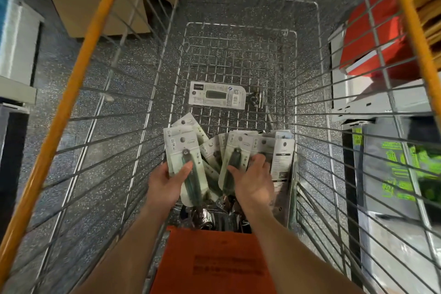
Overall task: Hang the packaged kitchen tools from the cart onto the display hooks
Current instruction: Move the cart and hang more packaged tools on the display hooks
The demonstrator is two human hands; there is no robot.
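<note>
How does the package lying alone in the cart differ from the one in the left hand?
The lone package lies crosswise on the cart floor; the held package points lengthwise, gripped by the left hand. The lone package shows printed labels; the held package, a dark tool. Both are pale cards.

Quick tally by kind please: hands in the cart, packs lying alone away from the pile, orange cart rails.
Hands: 2, left hand and right hand, both gripping piled packs
Lone pack: 1
Orange rails: 2
Total: 5
Piled packs overlap; uncountable.
</note>
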